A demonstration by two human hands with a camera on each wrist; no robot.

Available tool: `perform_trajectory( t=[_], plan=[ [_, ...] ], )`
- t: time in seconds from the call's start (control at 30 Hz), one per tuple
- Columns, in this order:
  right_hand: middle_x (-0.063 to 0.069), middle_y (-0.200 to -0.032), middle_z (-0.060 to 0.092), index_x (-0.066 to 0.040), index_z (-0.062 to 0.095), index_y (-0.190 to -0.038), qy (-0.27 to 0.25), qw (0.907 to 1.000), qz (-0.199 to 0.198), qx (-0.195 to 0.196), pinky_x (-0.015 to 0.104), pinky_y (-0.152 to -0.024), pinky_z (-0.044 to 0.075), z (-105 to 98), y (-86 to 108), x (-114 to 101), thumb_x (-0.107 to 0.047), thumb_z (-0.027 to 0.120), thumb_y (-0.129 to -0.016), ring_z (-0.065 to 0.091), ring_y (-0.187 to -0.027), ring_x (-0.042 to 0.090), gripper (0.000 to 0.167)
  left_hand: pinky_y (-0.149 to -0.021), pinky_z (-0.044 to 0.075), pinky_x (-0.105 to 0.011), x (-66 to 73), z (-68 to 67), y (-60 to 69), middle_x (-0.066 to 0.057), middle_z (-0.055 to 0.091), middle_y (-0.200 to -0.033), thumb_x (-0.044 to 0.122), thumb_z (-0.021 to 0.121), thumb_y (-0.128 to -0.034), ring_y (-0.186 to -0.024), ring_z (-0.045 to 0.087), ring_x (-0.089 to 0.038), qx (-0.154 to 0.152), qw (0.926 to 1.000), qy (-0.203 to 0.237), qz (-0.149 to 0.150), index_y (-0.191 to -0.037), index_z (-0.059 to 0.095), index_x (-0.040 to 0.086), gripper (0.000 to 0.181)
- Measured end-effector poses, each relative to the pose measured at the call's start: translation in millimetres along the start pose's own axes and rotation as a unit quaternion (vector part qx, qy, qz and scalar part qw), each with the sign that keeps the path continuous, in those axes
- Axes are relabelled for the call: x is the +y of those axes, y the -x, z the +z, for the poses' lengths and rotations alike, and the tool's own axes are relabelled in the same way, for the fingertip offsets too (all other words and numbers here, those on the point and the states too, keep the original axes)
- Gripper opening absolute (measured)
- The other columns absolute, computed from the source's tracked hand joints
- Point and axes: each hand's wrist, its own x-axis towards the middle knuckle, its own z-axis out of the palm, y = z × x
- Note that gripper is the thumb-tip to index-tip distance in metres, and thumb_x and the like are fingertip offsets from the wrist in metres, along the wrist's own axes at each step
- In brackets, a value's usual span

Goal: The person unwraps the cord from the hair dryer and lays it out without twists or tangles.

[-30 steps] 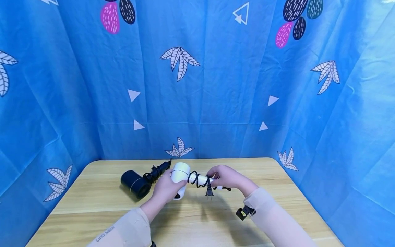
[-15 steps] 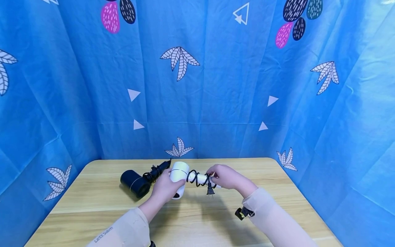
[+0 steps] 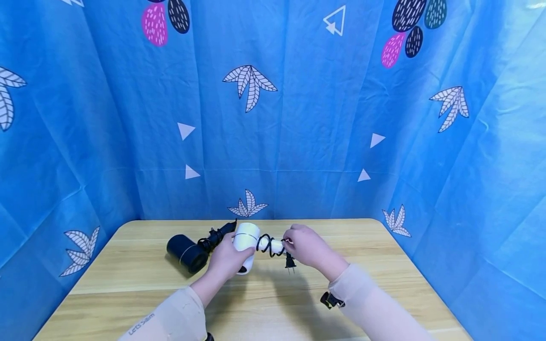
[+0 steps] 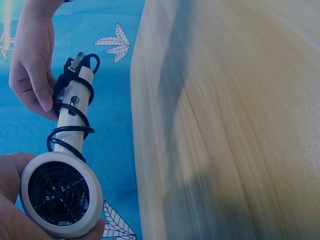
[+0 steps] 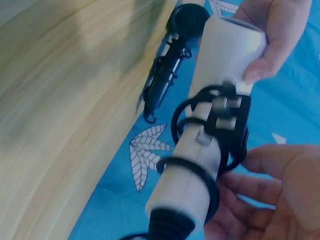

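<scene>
A white hair dryer (image 3: 246,239) is held up above the table, its barrel gripped by my left hand (image 3: 225,258). The round rear grille (image 4: 59,192) faces the left wrist camera. Around its handle (image 5: 182,187) a black cord (image 4: 72,129) winds in loose loops. My right hand (image 3: 307,245) is beside the handle's end, thumb and fingers pinching the cord close to the plug (image 5: 231,117). In the head view, the two-pronged plug hangs below the right fingers. Part of the handle's end is hidden behind that hand.
A black hair dryer (image 3: 187,253), with a cord wrapped round its handle, lies on the wooden table (image 3: 106,279) to the left. Blue patterned curtains (image 3: 273,142) enclose the table at the back and sides.
My right hand has shifted slightly left and turned around the cord and handle end. The cord's trailing end beyond the handle no longer shows. My left hand stays nearly still on the barrel.
</scene>
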Motion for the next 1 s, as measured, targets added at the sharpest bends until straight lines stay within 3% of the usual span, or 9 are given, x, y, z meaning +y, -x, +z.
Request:
perform_trajectory(
  t=[0.37,0.73,1.0],
  plan=[
    [0.001,-0.068,0.053,-0.009,0.064,-0.071,0.023,0.9949,0.087,0.046,0.037,-0.064,0.048,3.4,-0.5,-16.8,-0.017,0.075,-0.087,0.050,-0.064,0.018,0.021,-0.069,0.059,-0.044,-1.7,0.0,-2.1,-0.022,0.062,-0.123,0.035,0.079,-0.0840,-0.099,0.065,-0.035,0.005,1.0000,0.007,0.003,-0.145,0.042,0.000,0.079],
    [-0.001,-0.061,0.046,-0.014,0.051,-0.061,0.041,0.9918,0.110,0.051,0.035,-0.060,0.045,9.1,-1.0,-22.8,-0.019,0.073,-0.089,0.044,-0.058,0.016,0.036,-0.067,0.059,-0.043,-4.8,1.4,-2.7,-0.023,0.062,-0.123,0.036,0.079,-0.0836,-0.098,0.065,-0.035,0.003,1.0000,-0.005,-0.001,-0.146,0.041,0.000,0.082],
    [0.000,-0.062,0.050,-0.010,0.060,-0.067,0.043,0.9904,0.126,0.037,0.034,-0.056,0.047,11.1,-2.7,-27.2,-0.016,0.075,-0.087,0.049,-0.057,0.016,0.025,-0.068,0.058,-0.043,-3.6,1.5,-2.6,-0.022,0.063,-0.122,0.036,0.079,-0.0837,-0.098,0.065,-0.035,0.007,1.0000,-0.001,-0.002,-0.145,0.043,0.000,0.080]
  ],
)
